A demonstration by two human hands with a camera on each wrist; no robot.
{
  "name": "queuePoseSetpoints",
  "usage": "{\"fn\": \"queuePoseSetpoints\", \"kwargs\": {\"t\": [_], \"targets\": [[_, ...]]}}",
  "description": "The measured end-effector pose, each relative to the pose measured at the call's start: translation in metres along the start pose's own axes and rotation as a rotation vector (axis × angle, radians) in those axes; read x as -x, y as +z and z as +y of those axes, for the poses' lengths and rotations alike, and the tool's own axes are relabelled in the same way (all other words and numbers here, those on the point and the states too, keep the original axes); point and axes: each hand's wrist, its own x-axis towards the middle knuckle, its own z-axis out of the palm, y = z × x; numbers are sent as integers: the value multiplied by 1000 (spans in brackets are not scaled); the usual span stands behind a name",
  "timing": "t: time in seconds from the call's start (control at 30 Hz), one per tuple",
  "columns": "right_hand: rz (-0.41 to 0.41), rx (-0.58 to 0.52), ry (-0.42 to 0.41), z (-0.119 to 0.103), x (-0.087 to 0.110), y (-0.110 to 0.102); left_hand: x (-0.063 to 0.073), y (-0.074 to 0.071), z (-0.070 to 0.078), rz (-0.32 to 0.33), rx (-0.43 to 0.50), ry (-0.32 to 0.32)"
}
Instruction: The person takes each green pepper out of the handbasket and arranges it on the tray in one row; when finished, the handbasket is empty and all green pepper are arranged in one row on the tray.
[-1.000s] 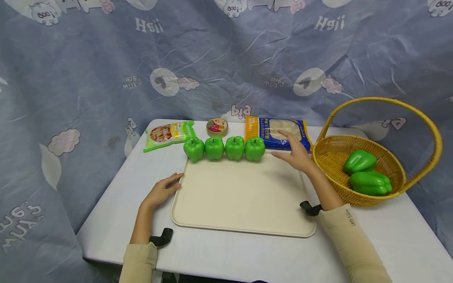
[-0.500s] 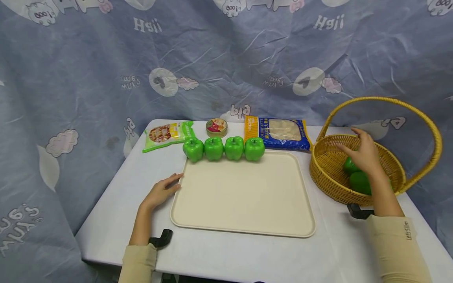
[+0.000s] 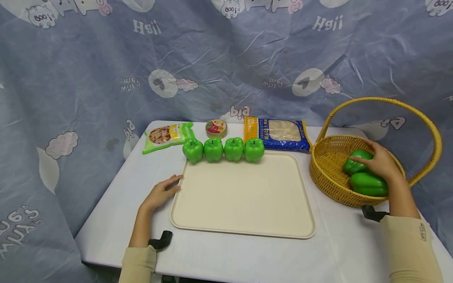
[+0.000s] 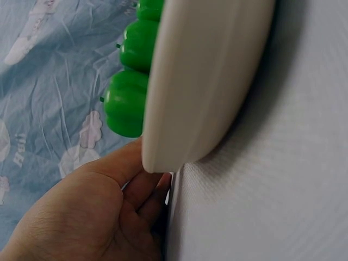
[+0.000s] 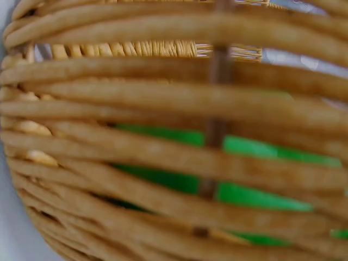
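Observation:
Several green bell peppers (image 3: 213, 149) line the far edge of a cream tray (image 3: 244, 196). At the tray's left rim is my left hand (image 3: 161, 194), relaxed, its fingertips right at the edge; the left wrist view shows the tray rim (image 4: 187, 81) close above those fingers. My right hand (image 3: 382, 161) reaches into a wicker basket (image 3: 325, 173), thumb and fingers around the farther bell pepper (image 3: 354, 167). A second bell pepper (image 3: 369, 184) lies nearer, under the wrist. In the right wrist view the basket weave (image 5: 136, 103) hides the hand, with green bell pepper (image 5: 250, 198) showing through the gaps.
Behind the row stand a green snack bag (image 3: 168, 136), a small round tin (image 3: 216, 128) and a blue and yellow pasta bag (image 3: 277, 133). The basket's tall handle (image 3: 385, 100) arches over it. A patterned curtain (image 3: 226, 59) hangs behind the white table (image 3: 219, 255).
My right hand has moved right from above the tray's far right corner, over the basket, and down onto the farther bell pepper. My left hand has stayed at the tray's left rim.

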Motion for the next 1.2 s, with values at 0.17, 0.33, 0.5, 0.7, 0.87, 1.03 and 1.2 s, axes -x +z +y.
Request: {"fn": "queuePoseSetpoints", "kwargs": {"t": [0.17,0.33,0.5,0.7,0.87,1.03,1.2], "targets": [[-67,84,8,8,-1,0,0,1,0,0,10,2],[-130,148,1,7,-3,-1,0,1,1,-3,17,1],[-176,165,-27,-1,-10,3,1,1,1,-2,22,-25],[-205,170,-34,-9,-13,13,0,2,3,-9,23,-31],[-239,115,-25,-13,-16,19,2,3,4,-9,34,-26],[-256,48,-15,-13,-18,22,0,3,3,-10,23,-18],[-258,3,-16,-13,-19,24,1,1,5,-3,19,-25]]}}
